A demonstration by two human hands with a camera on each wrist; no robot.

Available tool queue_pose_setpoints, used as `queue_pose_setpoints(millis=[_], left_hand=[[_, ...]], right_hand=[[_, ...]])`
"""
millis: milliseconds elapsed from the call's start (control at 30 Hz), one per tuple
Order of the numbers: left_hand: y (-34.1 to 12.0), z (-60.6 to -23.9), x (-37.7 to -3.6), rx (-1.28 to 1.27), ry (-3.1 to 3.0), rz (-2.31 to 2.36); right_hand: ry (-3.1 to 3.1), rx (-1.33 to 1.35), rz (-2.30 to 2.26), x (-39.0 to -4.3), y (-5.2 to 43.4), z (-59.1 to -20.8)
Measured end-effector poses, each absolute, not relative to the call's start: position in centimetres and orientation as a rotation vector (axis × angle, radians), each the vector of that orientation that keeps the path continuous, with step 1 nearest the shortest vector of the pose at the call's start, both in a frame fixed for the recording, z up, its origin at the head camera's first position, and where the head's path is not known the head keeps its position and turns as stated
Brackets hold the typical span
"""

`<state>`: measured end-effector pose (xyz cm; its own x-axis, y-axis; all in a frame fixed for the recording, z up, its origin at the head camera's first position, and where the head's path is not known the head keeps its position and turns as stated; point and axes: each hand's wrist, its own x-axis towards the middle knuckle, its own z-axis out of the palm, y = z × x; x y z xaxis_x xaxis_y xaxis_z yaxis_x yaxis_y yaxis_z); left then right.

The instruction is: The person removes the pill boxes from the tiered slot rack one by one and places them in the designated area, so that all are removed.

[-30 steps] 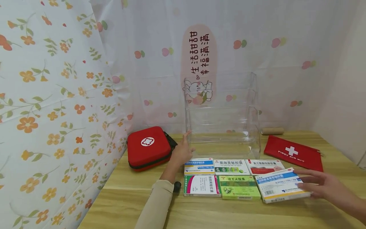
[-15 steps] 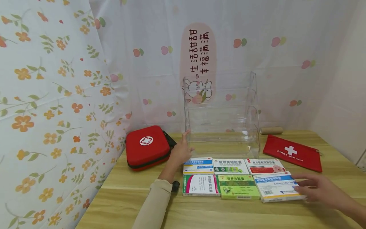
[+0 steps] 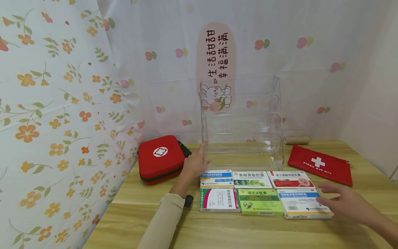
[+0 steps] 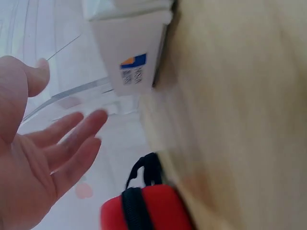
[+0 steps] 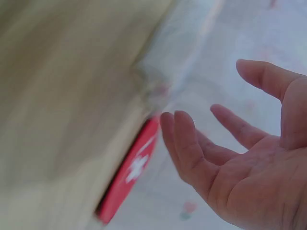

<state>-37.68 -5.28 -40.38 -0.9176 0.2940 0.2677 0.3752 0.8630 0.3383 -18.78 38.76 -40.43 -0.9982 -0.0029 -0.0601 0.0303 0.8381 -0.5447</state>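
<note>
Several medicine boxes lie in two rows on the wooden table. My right hand hovers with spread fingers over the right end of the blue-and-white box in the front row; the right wrist view shows this hand holding nothing. My left hand is raised beside the left front corner of the clear acrylic tiered rack, index finger pointing up. Its fingers are straight in the left wrist view, next to a white box end.
A red hard first-aid case sits left of the rack, seen also in the left wrist view. A flat red first-aid pouch lies at the right. A small roll rests by the back curtain.
The blue-and-white box, tilted under my right hand earlier, now lies flat and square beside the green box. The right hand has loosened off it. The left hand has stayed put.
</note>
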Motion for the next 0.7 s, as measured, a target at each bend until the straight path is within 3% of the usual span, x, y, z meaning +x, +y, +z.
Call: queue_pose_setpoints(millis=[267,700], left_hand=[[-3.2,-38.6,-35.7,-0.504,-2.725,-0.636],[-1.4,-36.6,-32.5,-0.913,-2.438,-0.793]], right_hand=[[3.159,-0.090,-0.929,-18.8,33.2,-37.9],[3.155,-0.468,-1.414,-21.0,24.7,-33.9]])
